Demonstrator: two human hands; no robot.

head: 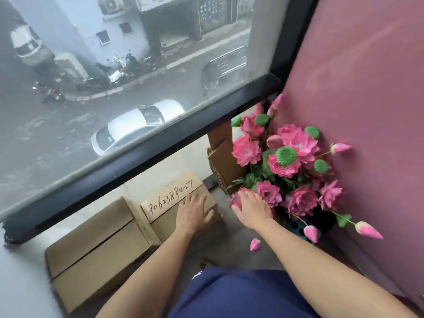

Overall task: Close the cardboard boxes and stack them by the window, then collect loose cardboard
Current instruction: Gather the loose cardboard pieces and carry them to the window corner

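Two closed cardboard boxes stand on the floor below the window. The larger box lies at the left with its flaps shut. The smaller box, with a number handwritten on its top flap, sits right of it. My left hand lies flat on the smaller box's top with fingers spread. My right hand hovers open to the right of that box, its fingertips by the pink flowers and holding nothing. Loose cardboard pieces stand upright in a wicker basket behind the flowers.
A black window frame runs diagonally above the boxes. A bunch of pink artificial lotus flowers in a dark pot fills the corner. A pink curtain hangs at the right. One fallen bud lies on the floor.
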